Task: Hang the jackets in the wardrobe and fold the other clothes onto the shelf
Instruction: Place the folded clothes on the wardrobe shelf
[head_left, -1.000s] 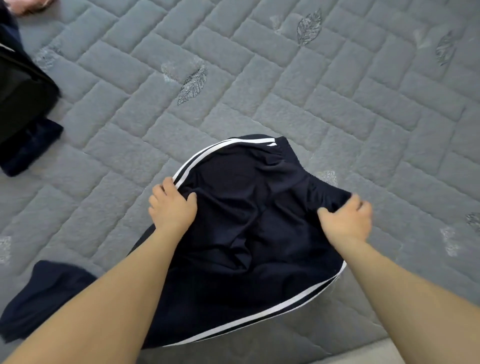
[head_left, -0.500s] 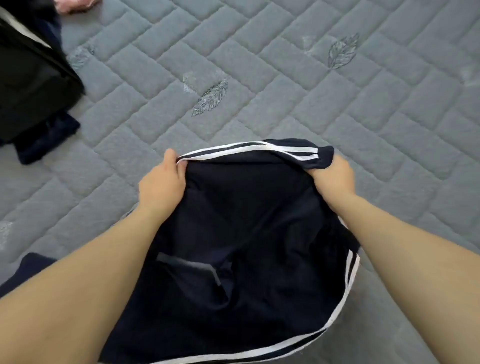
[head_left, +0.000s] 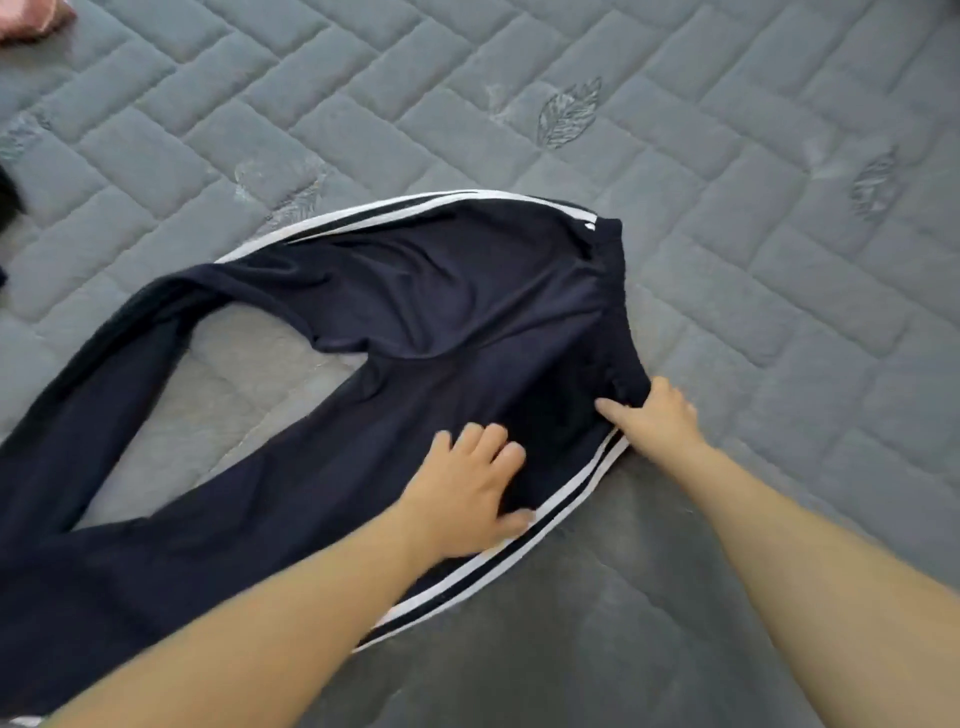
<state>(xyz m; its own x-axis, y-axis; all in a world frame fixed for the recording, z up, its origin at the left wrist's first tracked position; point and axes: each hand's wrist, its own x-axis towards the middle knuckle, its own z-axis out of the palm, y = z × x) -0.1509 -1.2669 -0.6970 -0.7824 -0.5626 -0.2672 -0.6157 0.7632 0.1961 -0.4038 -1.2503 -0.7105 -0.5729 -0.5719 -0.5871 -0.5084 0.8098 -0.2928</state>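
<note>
Trousers (head_left: 415, 332) now spread flat on bed (head_left: 779, 260), legs splayed left. Left hand (head_left: 467, 493) presses open-palmed to smooth; right hand (head_left: 654, 415) pinches waistband corner, keeping it taut.

navy track pants (head_left: 415, 332) with white side stripes lie spread flat on the grey quilted bed, waistband to the right, the two legs splayed apart and running off toward the lower left. the fabric is lightly rumpled around the seat, one striped edge along the top, the other along the near side.
</note>
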